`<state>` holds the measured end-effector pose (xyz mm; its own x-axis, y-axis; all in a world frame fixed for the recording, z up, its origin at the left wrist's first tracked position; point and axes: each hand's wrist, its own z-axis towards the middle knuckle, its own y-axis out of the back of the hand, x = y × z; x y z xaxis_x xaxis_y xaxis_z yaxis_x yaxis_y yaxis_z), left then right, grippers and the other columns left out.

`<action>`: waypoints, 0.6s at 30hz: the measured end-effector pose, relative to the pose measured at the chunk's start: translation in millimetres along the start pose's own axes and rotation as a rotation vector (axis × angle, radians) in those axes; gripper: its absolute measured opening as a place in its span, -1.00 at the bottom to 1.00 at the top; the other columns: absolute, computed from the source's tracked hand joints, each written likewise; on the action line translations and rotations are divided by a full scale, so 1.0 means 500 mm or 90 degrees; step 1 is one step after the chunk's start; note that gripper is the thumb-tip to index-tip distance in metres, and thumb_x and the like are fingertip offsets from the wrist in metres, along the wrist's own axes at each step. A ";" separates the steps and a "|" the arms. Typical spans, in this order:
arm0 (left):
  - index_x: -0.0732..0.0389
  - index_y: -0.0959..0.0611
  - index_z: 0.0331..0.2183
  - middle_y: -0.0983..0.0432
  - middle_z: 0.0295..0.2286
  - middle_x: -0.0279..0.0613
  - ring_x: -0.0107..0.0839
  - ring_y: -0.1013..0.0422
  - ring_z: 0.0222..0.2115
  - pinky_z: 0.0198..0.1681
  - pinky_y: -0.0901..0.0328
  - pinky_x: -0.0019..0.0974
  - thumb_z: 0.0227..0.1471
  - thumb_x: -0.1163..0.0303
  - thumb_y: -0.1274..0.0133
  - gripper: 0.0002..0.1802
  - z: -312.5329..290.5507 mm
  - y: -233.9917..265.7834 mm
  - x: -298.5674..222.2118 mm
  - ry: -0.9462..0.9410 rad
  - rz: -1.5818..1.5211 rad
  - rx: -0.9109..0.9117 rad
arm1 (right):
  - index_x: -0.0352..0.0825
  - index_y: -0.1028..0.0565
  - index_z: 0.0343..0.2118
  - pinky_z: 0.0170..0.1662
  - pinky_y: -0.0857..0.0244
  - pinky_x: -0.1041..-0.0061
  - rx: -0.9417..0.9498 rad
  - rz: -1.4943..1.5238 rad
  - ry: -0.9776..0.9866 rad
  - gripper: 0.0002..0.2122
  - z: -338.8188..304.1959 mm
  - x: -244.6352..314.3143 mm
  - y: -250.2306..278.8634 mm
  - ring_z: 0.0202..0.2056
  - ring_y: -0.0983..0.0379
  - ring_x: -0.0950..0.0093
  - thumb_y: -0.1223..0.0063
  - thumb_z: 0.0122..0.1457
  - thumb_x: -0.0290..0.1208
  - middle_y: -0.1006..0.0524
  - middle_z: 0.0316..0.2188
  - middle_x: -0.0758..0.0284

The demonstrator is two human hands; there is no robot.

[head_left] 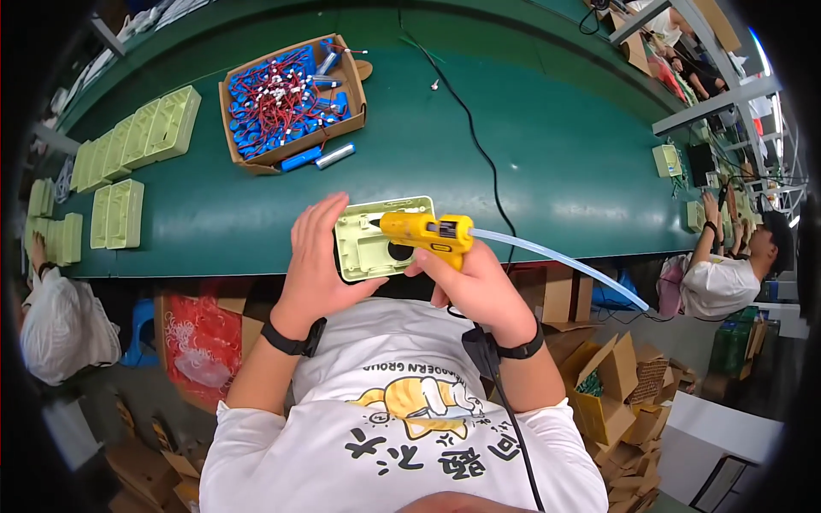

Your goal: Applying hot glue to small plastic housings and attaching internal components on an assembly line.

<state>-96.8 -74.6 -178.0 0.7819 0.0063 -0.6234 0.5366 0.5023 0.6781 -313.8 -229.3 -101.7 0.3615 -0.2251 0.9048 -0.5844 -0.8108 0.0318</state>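
My right hand (469,278) is wrapped round a yellow hot glue gun (425,229), its nozzle pointing left over the inside of a pale green plastic housing (363,256). A long translucent glue stick (564,263) sticks out of the gun's back end and curves off to the right. My left hand (316,261) grips the housing by its left side, thumb along the near edge, fingers at the far left corner. The housing lies open side up at the table's near edge. A dark round part shows inside it, partly covered by the gun.
A cardboard box (295,158) of blue battery cells with red wires stands beyond, two loose cells (335,156) before it. More green housings (117,214) line the left. A black cable (469,115) crosses the green table (564,171). Co-workers sit at both sides; cartons (611,376) stand below right.
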 end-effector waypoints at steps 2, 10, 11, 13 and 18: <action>0.19 -0.37 0.42 -0.45 0.32 0.12 0.21 -0.41 0.29 0.49 -0.15 0.33 -0.22 0.05 -0.68 0.28 -0.002 -0.002 0.014 0.006 -0.009 0.017 | -0.40 -0.66 0.10 -0.46 -0.46 0.54 -0.011 -0.128 0.016 -0.70 0.024 0.000 -0.021 -0.56 -0.54 0.60 -0.19 0.55 -0.25 -0.73 -0.32 0.34; 0.24 -0.33 0.47 -0.48 0.28 0.14 0.17 -0.44 0.27 0.50 -0.16 0.32 -0.21 -0.01 -0.69 0.36 -0.012 -0.018 0.025 -0.029 0.018 -0.002 | -0.40 -0.70 0.04 -0.53 -0.35 0.49 -0.042 -0.259 0.082 -0.70 0.043 0.005 -0.050 -0.61 -0.50 0.61 -0.19 0.55 -0.24 -0.62 -0.52 0.43; 0.24 -0.33 0.47 -0.48 0.28 0.14 0.17 -0.45 0.27 0.50 -0.16 0.32 -0.22 -0.02 -0.69 0.37 -0.013 -0.020 0.026 -0.027 0.019 -0.003 | -0.41 -0.70 0.04 -0.54 -0.34 0.48 -0.041 -0.261 0.087 -0.70 0.041 0.009 -0.047 -0.61 -0.50 0.60 -0.19 0.55 -0.23 -0.61 -0.54 0.43; 0.25 -0.32 0.48 -0.49 0.27 0.13 0.16 -0.45 0.26 0.50 -0.16 0.33 -0.23 -0.03 -0.69 0.39 -0.014 -0.023 0.028 -0.024 0.019 -0.005 | -0.43 -0.69 0.05 -0.55 -0.34 0.49 -0.015 -0.234 0.012 -0.70 0.037 0.028 -0.036 -0.62 -0.49 0.61 -0.18 0.56 -0.24 -0.62 -0.52 0.43; 0.26 -0.29 0.48 -0.49 0.27 0.14 0.17 -0.46 0.24 0.48 -0.15 0.34 -0.14 -0.04 -0.65 0.34 -0.006 -0.014 0.019 -0.001 -0.002 0.000 | -0.47 -0.65 0.12 -0.55 -0.35 0.55 -0.050 -0.072 -0.068 -0.68 -0.004 0.023 -0.012 -0.63 -0.46 0.64 -0.17 0.57 -0.28 -0.66 -0.45 0.41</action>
<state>-93.9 -75.5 -190.0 0.7809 0.0039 -0.6246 0.5383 0.5029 0.6762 -307.8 -226.0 -90.8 0.5017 -0.1941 0.8430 -0.5883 -0.7910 0.1681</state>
